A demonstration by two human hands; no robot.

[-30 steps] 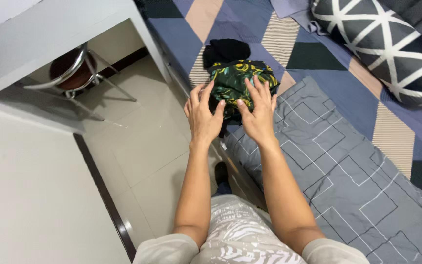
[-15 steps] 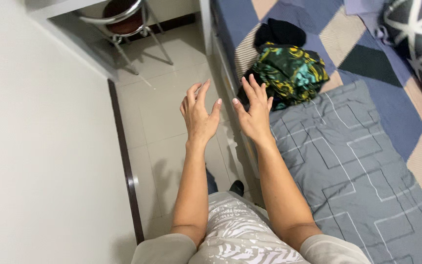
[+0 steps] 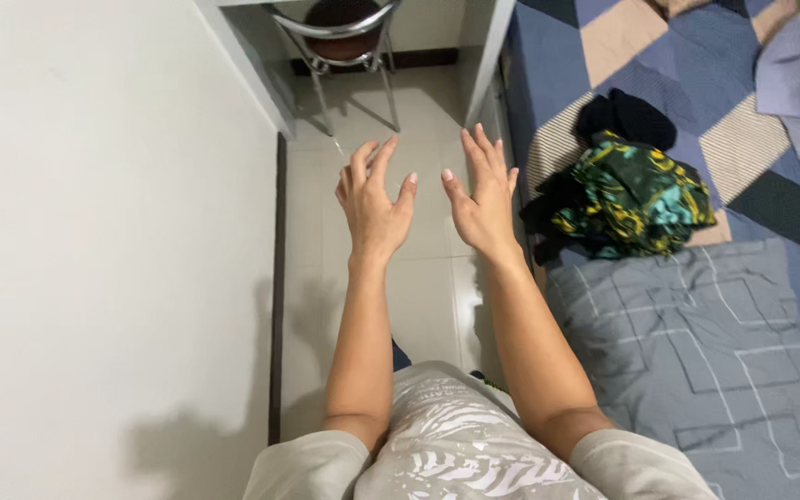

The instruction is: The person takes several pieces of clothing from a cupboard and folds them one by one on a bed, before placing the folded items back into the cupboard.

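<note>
Both hands, left hand (image 3: 374, 206) and right hand (image 3: 483, 199), are held out empty with fingers spread above the floor (image 3: 418, 278); the green patterned cloth (image 3: 636, 196) is left bunched on the bed (image 3: 696, 343) nearby.

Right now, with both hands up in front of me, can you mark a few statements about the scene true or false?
1. Both hands are empty, fingers spread. True: the left hand and the right hand hold nothing.
2. The right hand rests on the green patterned cloth bundle. False: the green patterned cloth bundle lies on the bed, apart from that hand.
3. A black garment sits just beyond the bundle. True: the black garment lies against its far side.
4. The hands hang over the tiled floor. True: the tiled floor shows beneath them.
5. A metal-framed chair stands on the bed. False: the chair stands on the floor, at the top of the view.
</note>
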